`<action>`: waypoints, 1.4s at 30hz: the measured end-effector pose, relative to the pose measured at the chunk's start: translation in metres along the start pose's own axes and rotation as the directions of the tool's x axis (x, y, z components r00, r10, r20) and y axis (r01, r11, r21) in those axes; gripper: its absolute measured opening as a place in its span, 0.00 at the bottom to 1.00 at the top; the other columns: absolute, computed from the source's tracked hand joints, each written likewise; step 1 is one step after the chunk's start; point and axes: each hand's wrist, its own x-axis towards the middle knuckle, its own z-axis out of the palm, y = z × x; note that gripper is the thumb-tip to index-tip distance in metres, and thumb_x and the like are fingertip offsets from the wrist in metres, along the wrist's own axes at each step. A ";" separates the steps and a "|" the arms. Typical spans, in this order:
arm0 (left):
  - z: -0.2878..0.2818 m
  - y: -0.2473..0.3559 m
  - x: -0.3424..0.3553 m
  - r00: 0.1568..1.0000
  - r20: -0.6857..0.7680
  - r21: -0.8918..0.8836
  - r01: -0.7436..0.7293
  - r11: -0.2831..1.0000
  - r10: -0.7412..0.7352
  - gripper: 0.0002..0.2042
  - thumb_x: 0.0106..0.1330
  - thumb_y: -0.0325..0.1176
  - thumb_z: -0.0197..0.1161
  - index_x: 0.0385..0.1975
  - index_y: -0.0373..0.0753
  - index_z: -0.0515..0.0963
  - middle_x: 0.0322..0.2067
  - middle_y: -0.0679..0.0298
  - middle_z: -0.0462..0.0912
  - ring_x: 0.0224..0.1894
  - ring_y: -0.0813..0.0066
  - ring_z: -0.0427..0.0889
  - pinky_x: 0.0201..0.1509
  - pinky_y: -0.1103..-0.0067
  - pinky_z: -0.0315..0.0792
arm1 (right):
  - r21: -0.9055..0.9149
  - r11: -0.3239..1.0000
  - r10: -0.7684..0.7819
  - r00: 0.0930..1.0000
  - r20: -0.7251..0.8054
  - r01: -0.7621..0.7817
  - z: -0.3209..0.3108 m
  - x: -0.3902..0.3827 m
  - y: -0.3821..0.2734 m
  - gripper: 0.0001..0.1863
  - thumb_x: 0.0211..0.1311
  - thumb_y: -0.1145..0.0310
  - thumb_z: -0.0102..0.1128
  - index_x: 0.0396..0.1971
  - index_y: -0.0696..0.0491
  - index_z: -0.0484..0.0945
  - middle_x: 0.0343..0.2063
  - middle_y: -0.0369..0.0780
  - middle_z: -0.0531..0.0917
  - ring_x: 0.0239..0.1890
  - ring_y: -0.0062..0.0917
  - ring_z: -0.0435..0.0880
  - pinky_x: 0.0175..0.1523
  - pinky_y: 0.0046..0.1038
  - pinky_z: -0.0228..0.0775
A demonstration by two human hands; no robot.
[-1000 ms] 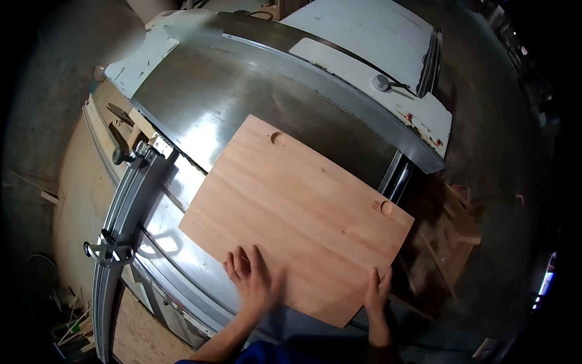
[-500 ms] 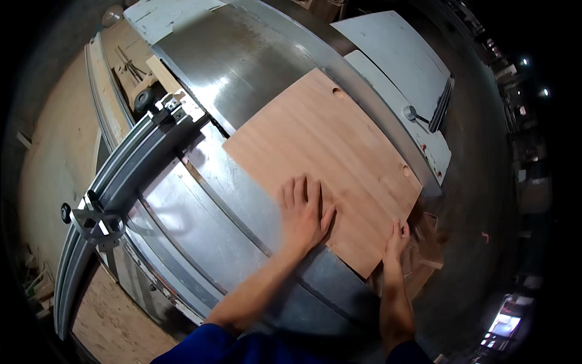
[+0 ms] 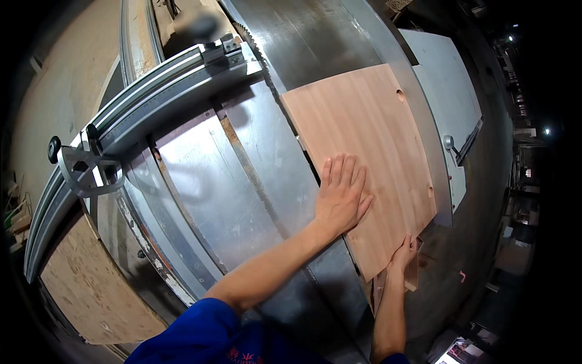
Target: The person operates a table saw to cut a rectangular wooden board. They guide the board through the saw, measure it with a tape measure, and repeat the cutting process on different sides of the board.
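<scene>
A light reddish wooden board (image 3: 379,130) with two small round recesses lies on the metal saw table (image 3: 306,36), its right side along a metal fence (image 3: 439,188). My left hand (image 3: 342,194) rests flat on the board near its left edge, fingers stretched out. My right hand (image 3: 403,253) grips the board at its near right edge, thumb and fingers closed on it. A toothed saw blade (image 3: 247,35) shows above the table's slot, beyond the board's upper left corner and in line with its left side.
A sliding metal table (image 3: 182,182) with a crosscut rail (image 3: 154,94) and a clamp-like stop (image 3: 91,170) lies to the left, above an oriented-strand panel (image 3: 91,279). A pale side table (image 3: 448,73) stands beyond the fence. Wood offcuts (image 3: 412,279) show under the board's near end.
The board has turned and moved right against the fence. My left hand has shifted up and right and lies flat. My right hand still holds the edge. The view has turned too.
</scene>
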 end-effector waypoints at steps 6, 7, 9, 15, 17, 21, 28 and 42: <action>-0.004 -0.009 0.009 1.000 -0.008 -0.009 0.002 1.000 -0.002 0.33 0.60 0.50 0.69 0.61 0.35 0.75 0.66 0.47 0.67 0.72 0.43 0.59 0.78 0.49 0.47 | 0.004 0.999 -0.037 0.998 -0.060 0.037 0.011 0.003 0.001 0.21 0.78 0.59 0.57 0.55 0.63 0.74 0.50 0.42 0.82 0.50 0.26 0.80 0.57 0.29 0.72; -0.004 -0.010 0.009 1.000 -0.007 -0.004 0.002 1.000 -0.002 0.33 0.60 0.50 0.69 0.61 0.35 0.75 0.66 0.47 0.67 0.72 0.43 0.59 0.77 0.49 0.47 | 0.013 0.999 -0.031 0.997 -0.070 0.032 0.016 0.000 -0.001 0.21 0.78 0.59 0.57 0.55 0.64 0.74 0.51 0.42 0.82 0.51 0.26 0.80 0.58 0.29 0.72; -0.004 -0.012 0.010 1.000 -0.010 -0.004 0.000 1.000 0.000 0.33 0.60 0.50 0.70 0.60 0.35 0.75 0.66 0.47 0.67 0.72 0.43 0.59 0.77 0.49 0.47 | 0.011 0.999 -0.035 0.997 -0.062 0.035 0.017 0.001 -0.001 0.22 0.78 0.59 0.56 0.56 0.64 0.72 0.52 0.42 0.81 0.52 0.27 0.79 0.57 0.29 0.72; -0.007 -0.018 0.015 1.000 -0.020 -0.016 -0.001 1.000 0.000 0.33 0.59 0.50 0.70 0.60 0.34 0.74 0.65 0.47 0.67 0.71 0.43 0.60 0.77 0.49 0.48 | 0.012 0.999 -0.035 0.999 -0.006 0.035 0.015 0.007 0.005 0.22 0.79 0.58 0.54 0.56 0.63 0.72 0.52 0.43 0.81 0.51 0.27 0.80 0.56 0.29 0.73; -0.010 -0.022 0.020 1.000 -0.024 -0.009 0.002 1.000 -0.003 0.33 0.59 0.50 0.70 0.60 0.34 0.74 0.65 0.47 0.67 0.71 0.43 0.60 0.77 0.49 0.48 | -0.007 1.000 -0.023 1.000 -0.020 0.022 0.021 0.006 0.003 0.21 0.79 0.58 0.53 0.56 0.63 0.72 0.52 0.42 0.81 0.51 0.27 0.80 0.55 0.30 0.74; -0.009 -0.026 0.022 0.999 -0.036 -0.012 0.001 1.000 -0.001 0.32 0.60 0.50 0.69 0.60 0.35 0.75 0.65 0.48 0.68 0.71 0.43 0.60 0.77 0.49 0.48 | 0.023 1.000 -0.018 1.000 0.006 0.018 0.029 0.005 -0.001 0.21 0.79 0.58 0.53 0.56 0.61 0.73 0.52 0.43 0.81 0.50 0.29 0.81 0.53 0.31 0.75; -0.006 -0.031 0.023 0.999 -0.028 -0.032 0.029 0.999 -0.030 0.31 0.61 0.48 0.69 0.60 0.35 0.75 0.66 0.48 0.68 0.72 0.45 0.60 0.78 0.51 0.48 | 0.046 0.998 0.048 0.999 -0.014 -0.048 0.040 0.003 -0.005 0.23 0.81 0.59 0.47 0.61 0.61 0.71 0.56 0.44 0.79 0.54 0.31 0.79 0.59 0.32 0.72; -0.005 -0.029 0.024 0.996 0.004 -0.109 0.090 0.990 -0.090 0.28 0.60 0.42 0.70 0.59 0.35 0.75 0.67 0.51 0.68 0.72 0.50 0.62 0.76 0.56 0.53 | -0.294 0.956 -0.024 0.989 -0.143 -0.020 0.034 0.007 -0.002 0.29 0.79 0.52 0.44 0.65 0.62 0.70 0.61 0.46 0.77 0.61 0.35 0.75 0.66 0.33 0.65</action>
